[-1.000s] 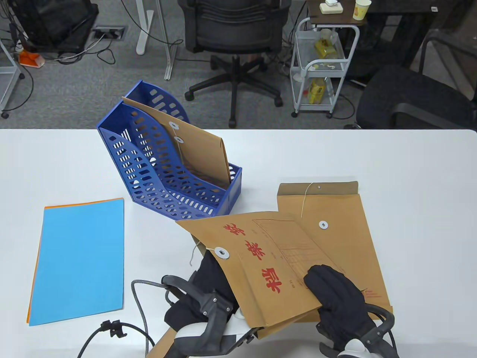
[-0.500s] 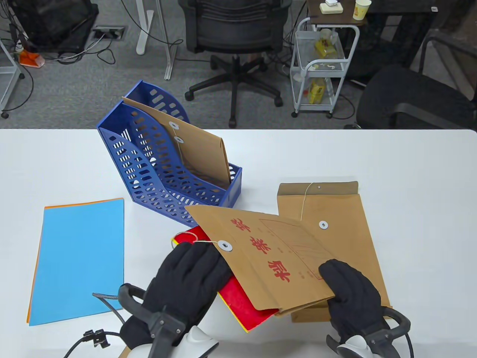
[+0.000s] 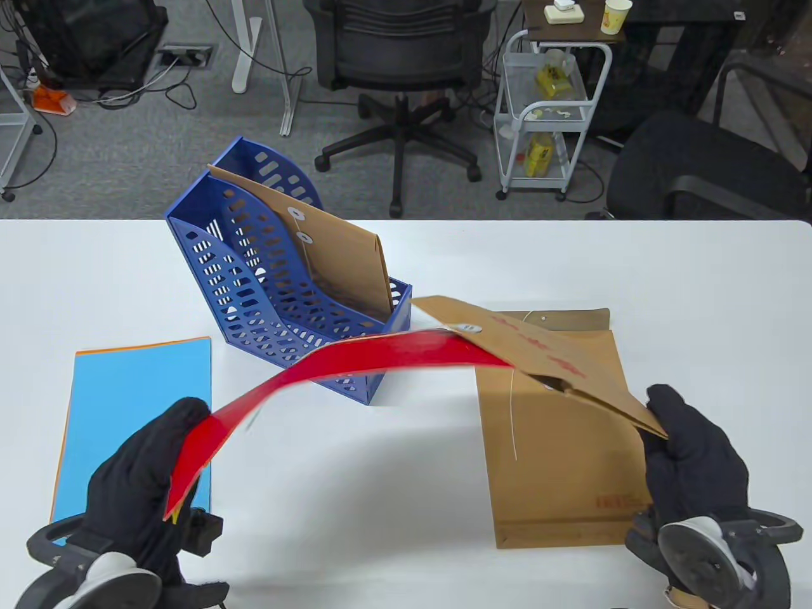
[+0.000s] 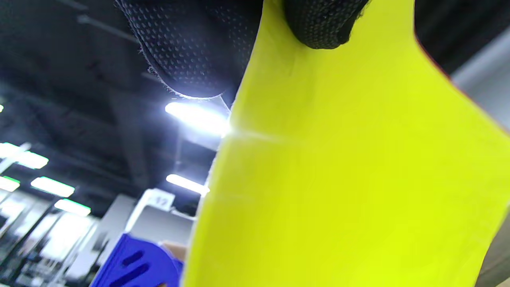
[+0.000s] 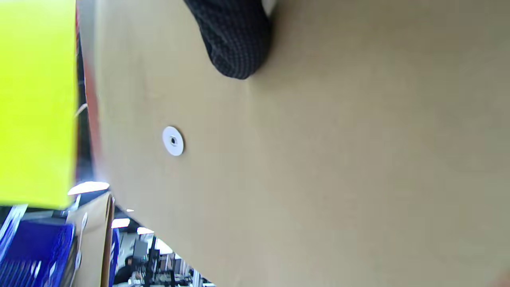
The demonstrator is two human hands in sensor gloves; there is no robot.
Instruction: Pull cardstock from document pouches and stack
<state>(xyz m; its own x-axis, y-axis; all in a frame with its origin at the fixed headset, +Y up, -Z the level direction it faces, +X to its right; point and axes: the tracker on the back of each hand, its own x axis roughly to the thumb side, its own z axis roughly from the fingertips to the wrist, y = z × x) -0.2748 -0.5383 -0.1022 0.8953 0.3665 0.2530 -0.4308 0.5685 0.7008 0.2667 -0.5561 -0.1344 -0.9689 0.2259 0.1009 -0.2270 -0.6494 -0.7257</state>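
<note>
Holding one end of the red cardstock (image 3: 355, 365), the left hand (image 3: 136, 472) has its fingers (image 4: 318, 22) closed on the sheet near the bench's (image 3: 698, 285) front left. A yellow sheet (image 4: 350, 179) lies right under the red one & is pinched w/ it; in the left wrist view a fingertip presses on the yellow side. The red sheet bends in an arch up off the bench, from the left hand across to the mouth of the brown paper pouch (image 3: 552, 361), where its other end is inside. The right hand (image 3: 694, 450) grips that pouch by its far corner, fingers closed on it, & holds it up in the air, tilted. In the right wrist view one finger presses flat on the pouch's underside near its white button.

Under the held pouch a 2nd brown pouch (image 3: 558, 457) lies flat on the bench, flap open, string loose. A 3rd brown pouch (image 3: 336, 254) stands in the blue file rack (image 3: 254, 292) at the back. At the left, the blue cardstock (image 3: 136, 406) lies flat on top of an orange sheet (image 3: 58, 469), only the orange edge showing
</note>
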